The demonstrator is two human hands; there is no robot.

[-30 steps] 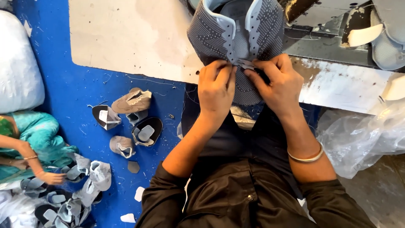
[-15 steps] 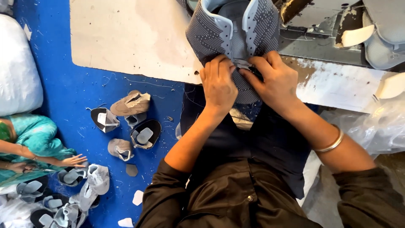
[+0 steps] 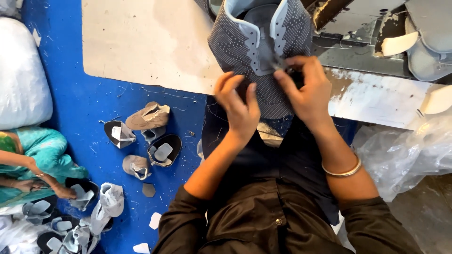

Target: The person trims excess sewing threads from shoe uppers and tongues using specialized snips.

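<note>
Person sitting low, dark shirt, metal bangle [image 3: 340,170] on the right wrist. Left hand [image 3: 239,109] is resting its fingers half-curled on the lower front of the grey shoe upper [image 3: 263,51]; grip loose, not clamping anything I can make out. Right hand [image 3: 305,89] is pinching the upper's centre seam between thumb and fingertips, grip narrow and holding fabric. Upper is standing upright at the near edge of the table [image 3: 146,42], open end up. On the blue floor [image 3: 89,108] to the left, loose shoe pieces [image 3: 149,136] are lying scattered. Another person's hand [image 3: 63,192] is reaching among them at far left.
</note>
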